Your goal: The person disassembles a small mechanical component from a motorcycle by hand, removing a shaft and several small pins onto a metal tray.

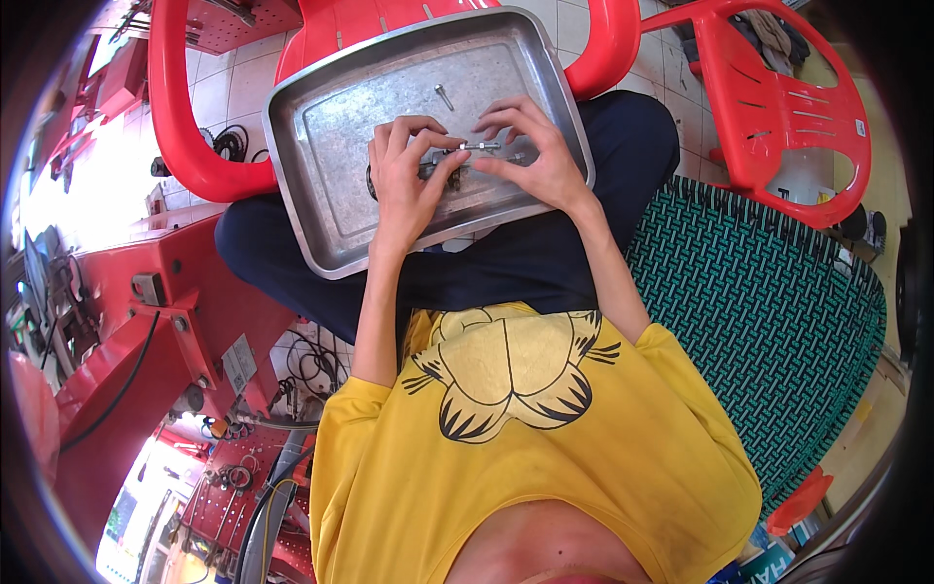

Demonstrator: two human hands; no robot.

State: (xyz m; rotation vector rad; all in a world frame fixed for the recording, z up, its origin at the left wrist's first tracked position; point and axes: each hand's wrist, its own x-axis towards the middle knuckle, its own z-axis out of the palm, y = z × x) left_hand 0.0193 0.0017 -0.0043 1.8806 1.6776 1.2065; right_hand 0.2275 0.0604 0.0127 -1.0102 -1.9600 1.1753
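Observation:
My left hand (407, 175) is over the middle of a grey metal tray (331, 127), thumb and fingers pinching the left end of a small silver bolt (481, 146). The bolt lies roughly level and points toward my right hand (540, 161). That hand has its thumb and fingers spread apart around the bolt's free end, and I see nothing gripped in it. Farther up the tray lies a loose screw (444, 95). Beneath my left hand some dark small parts show partly; their kind is hidden by the fingers.
The tray rests across my legs and a red plastic chair (219, 175). Another red chair (788, 107) stands at the far right. Beside me on the right is a green woven seat (759, 311). Red metal machinery (185, 292) and black cables (316, 360) are at the left.

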